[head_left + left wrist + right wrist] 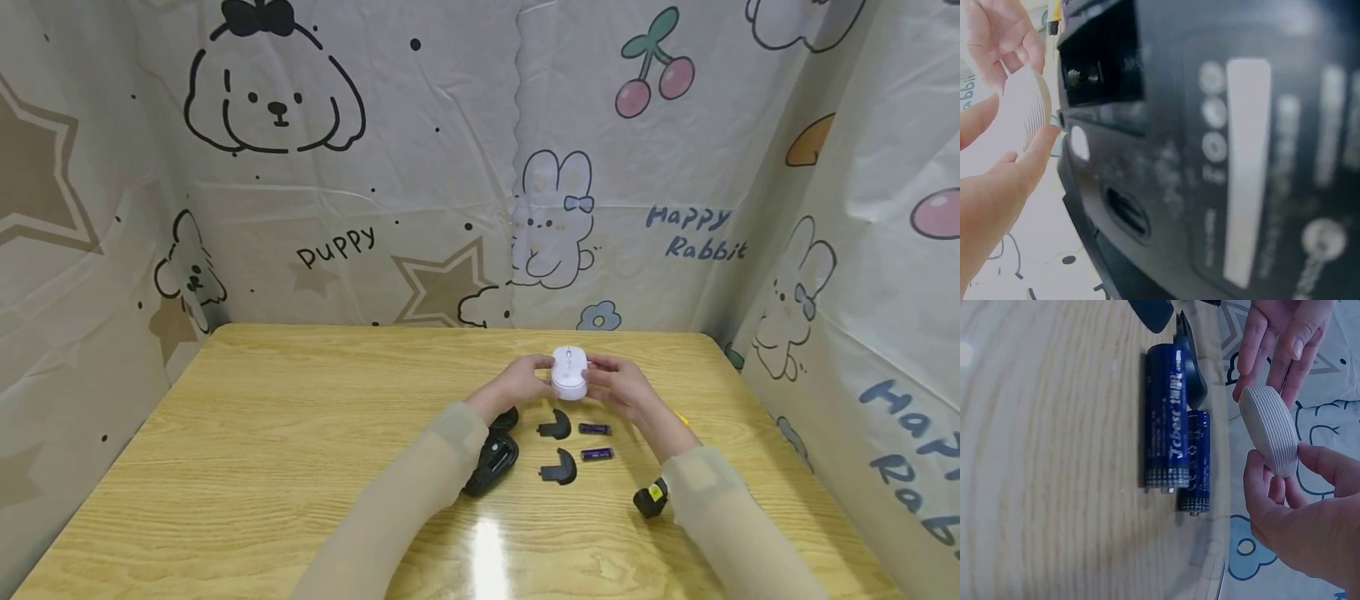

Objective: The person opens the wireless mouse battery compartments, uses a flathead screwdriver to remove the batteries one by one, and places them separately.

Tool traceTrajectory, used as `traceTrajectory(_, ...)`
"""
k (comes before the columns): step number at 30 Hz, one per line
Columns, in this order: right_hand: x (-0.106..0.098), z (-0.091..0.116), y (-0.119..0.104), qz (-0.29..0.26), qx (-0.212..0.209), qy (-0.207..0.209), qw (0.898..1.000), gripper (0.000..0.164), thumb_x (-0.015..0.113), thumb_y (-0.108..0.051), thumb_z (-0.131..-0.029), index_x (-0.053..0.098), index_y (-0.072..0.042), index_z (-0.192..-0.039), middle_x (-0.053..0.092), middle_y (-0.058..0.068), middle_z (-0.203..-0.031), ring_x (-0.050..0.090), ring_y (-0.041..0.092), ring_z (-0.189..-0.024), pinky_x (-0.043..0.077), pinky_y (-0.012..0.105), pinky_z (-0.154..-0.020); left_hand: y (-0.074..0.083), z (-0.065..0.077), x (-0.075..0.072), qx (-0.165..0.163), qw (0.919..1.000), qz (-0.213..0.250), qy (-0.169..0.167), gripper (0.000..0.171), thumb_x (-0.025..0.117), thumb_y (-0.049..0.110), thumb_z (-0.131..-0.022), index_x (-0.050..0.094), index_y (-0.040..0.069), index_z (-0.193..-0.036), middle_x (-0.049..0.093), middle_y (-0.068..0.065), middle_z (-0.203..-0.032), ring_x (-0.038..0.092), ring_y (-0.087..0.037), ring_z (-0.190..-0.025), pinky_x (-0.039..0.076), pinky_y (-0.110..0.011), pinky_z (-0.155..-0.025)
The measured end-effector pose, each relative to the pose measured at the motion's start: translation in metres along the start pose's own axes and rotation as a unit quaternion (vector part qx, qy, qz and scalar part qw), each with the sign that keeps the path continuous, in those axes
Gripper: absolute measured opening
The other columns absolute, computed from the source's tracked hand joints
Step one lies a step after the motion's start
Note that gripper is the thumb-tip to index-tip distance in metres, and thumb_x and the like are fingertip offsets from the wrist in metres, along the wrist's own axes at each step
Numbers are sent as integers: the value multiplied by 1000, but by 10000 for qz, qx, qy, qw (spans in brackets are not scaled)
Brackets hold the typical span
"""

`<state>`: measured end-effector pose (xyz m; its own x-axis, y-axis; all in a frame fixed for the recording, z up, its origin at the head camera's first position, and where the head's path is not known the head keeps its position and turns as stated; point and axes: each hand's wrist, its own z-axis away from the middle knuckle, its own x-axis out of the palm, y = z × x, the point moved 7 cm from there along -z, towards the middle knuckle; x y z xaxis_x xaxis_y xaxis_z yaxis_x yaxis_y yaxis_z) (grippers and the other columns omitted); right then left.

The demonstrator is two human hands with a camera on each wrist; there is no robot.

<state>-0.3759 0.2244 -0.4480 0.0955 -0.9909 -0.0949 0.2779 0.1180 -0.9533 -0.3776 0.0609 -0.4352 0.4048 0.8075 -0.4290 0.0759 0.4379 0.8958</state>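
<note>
A white computer mouse [569, 372] is between my two hands near the back of the table, its ridged side [1271, 428] showing in the right wrist view. My right hand [624, 387] grips its right side with thumb and fingers. Fairly straight fingers of my left hand [521, 379] are at its left side. Closer to me, an upturned black mouse [492, 463] lies with its battery bay uncovered; its underside [1166, 162] fills much of the left wrist view, blurred. Two purple-blue batteries [595, 429] [1166, 419] lie to the right, beside two curved black pieces [557, 425].
Another dark rounded part [506, 419] lies beyond the black mouse, partly behind my left wrist. Next to my right sleeve is a small black object with a yellow patch [651, 498]. Something yellow [683, 419] peeks out past my right forearm. Printed cloth [450, 167] surrounds the wooden table [285, 433].
</note>
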Motion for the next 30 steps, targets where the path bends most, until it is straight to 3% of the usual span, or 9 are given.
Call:
traceTrajectory(9,-1,7,-9,94,-65,-23,9999,60,60,-11,-92,33,-3,-145,37,22,-143,53,25,-112,52,32,-91,11,13,-8,93,9995,293,-114,62,73,12,-82,45,4,-138,49,-9,-140,45,-26,-128,37,-38,-107)
traceTrajectory(15,5,15,-17,5,-212,-117,9997,59,60,-9,-92,33,-3,-144,39,22,-141,55,20,-107,52,32,-90,14,24,-20,226,9982,546,28,67,76,13,-80,45,6,-138,51,-8,-137,47,-29,-126,39,-41,-105)
traceTrajectory(22,16,32,-31,-11,-470,-290,9985,59,62,-10,-91,34,-3,-143,41,22,-139,54,21,-110,52,33,-90,16,33,-31,299,9953,921,67,66,73,5,-80,44,6,-139,56,-10,-127,63,-26,-105,50,-37,-93)
traceTrajectory(30,32,47,-40,-161,-595,-543,9966,58,62,-7,-91,35,-1,-142,44,21,-134,54,18,-108,52,34,-91,18,51,-41,409,9936,1046,107,61,73,6,-81,47,7,-137,56,-11,-121,64,-26,-102,53,-35,-88)
